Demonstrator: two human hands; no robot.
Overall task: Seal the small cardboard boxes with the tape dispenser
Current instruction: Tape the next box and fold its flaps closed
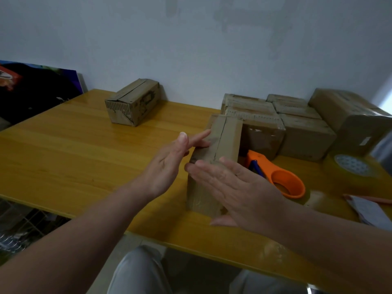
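Box in hand stands near the middle of the yellow surface, long side running from 6 to 12 o'clock, with a dark seam down its top that looks untaped. The left hand is open, its straight fingers touching the box's 9 o'clock side. The right hand is also open and lies flat over the near top and 3 o'clock side, gripping nothing.

The orange tape dispenser lies just beside the box at 3 o'clock, untouched. A pile of boxes sits at 1 to 2 o'clock, a lone box at 11 o'clock, and a roll of tape farther out at 3 o'clock.

The likely trouble comes when the right hand lifts to fetch the dispenser. With only flat fingers on it, the flaps may spring up. The light box may also slide or turn on the smooth surface, so the tape would go on crooked or miss the seam. The pile close behind leaves little room to finish the pull.
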